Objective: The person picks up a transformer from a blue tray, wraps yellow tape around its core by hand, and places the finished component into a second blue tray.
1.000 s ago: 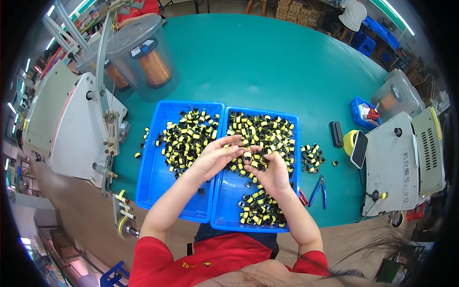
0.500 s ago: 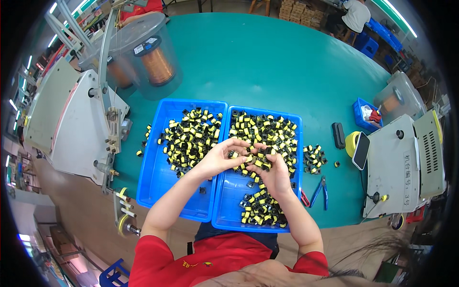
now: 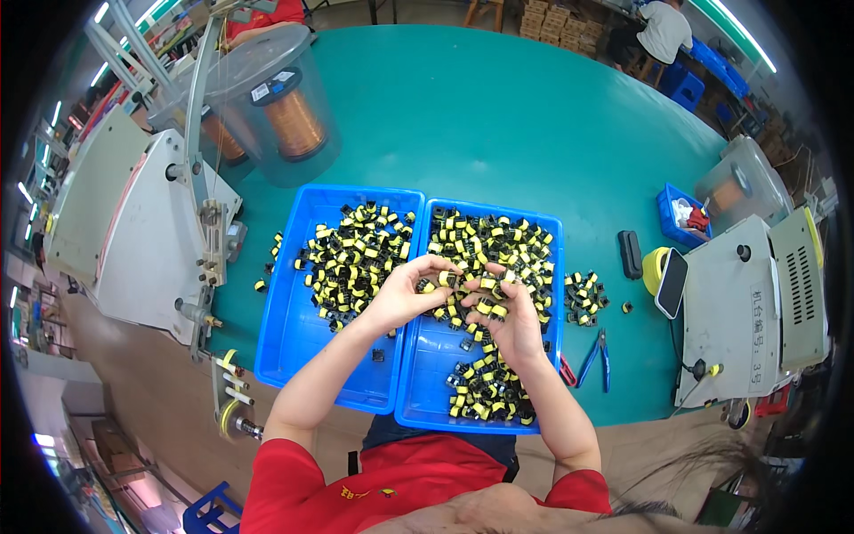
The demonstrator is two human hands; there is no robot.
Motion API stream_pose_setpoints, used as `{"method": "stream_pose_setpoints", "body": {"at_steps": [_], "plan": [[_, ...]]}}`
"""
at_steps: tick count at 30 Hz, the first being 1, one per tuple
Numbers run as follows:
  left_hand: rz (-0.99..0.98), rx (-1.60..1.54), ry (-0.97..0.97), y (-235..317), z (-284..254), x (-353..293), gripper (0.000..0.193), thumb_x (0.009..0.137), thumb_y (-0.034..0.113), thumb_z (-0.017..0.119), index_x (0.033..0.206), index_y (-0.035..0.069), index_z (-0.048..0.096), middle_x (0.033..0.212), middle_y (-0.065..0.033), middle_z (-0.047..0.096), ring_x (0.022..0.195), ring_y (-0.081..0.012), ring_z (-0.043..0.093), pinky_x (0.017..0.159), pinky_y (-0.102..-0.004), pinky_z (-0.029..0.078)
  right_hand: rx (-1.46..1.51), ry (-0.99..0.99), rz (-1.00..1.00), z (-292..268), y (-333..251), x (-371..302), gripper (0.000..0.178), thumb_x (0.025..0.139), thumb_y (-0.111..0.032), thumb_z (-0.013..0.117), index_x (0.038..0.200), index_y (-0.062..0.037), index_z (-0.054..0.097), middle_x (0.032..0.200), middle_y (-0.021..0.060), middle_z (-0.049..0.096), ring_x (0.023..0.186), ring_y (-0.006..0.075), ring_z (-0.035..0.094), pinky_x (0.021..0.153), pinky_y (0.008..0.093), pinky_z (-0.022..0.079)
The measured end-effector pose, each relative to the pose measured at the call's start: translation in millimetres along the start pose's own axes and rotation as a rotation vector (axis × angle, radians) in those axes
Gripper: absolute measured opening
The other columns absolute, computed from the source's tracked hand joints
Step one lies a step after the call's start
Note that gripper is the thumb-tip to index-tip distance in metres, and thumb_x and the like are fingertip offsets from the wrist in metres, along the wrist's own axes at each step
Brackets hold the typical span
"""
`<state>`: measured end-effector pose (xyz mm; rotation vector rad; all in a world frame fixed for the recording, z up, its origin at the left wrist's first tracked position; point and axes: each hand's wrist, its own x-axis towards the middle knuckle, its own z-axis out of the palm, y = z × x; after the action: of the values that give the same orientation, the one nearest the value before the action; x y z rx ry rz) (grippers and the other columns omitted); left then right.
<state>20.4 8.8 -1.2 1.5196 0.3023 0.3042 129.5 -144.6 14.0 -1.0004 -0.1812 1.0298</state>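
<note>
At mid-frame, my left hand [image 3: 402, 296] pinches a coil [image 3: 447, 279] and my half-curled right hand [image 3: 517, 329] appears to hold more — coils lie heaped in the left tray [image 3: 298, 343] and right tray [image 3: 422, 378], finished not distinguishable from unfinished.

My left hand [image 3: 414, 295] and right hand [image 3: 516, 325] cover the middle of the heap in the right blue tray [image 3: 422, 378], and the black-and-yellow parts [image 3: 496, 310] at my right fingers blend into it, too many and too small for me to count. My left forearm [image 3: 325, 378] hides a strip of the left blue tray [image 3: 289, 343], its lower edge included. One copper spool [image 3: 222, 135] is partly covered by a metal arm. A co-worker's red sleeve [image 3: 267, 18] is cut off by the upper edge, my red shirt [image 3: 418, 481] by the lower; dark hair strands [image 3: 703, 463] blur at lower right.
</note>
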Motion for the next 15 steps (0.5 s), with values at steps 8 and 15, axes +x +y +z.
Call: {"method": "stream_pose_setpoints", "body": {"at_steps": [8,15], "plan": [[-0.268,-0.66,-0.074,8,-6,-1,0.023,0.079,0.001,0.057,0.099,0.003,0.047,0.099,-0.0114,0.055,0.068,-0.0091,0.046,0.049,-0.0198,0.032,-0.073,-0.074,0.08,-4,-1,-1,0.037,0.093,-0.038,0.03,0.112,-0.0103,0.045,0.091,0.0093,0.058,0.071,0.0143,0.05,0.051,0.0245,0.034],[-0.256,-0.253,-0.123,11,17,-6,0.029,0.083,0.019,0.066,0.104,0.007,0.049,0.122,-0.0049,0.053,0.07,-0.0071,0.056,0.055,-0.0193,0.037,-0.193,-0.095,0.047,-3,6,-2,0.039,0.093,-0.036,0.03,0.115,-0.0087,0.046,0.09,0.0077,0.058,0.067,0.0135,0.05,0.047,0.0232,0.033]]}}
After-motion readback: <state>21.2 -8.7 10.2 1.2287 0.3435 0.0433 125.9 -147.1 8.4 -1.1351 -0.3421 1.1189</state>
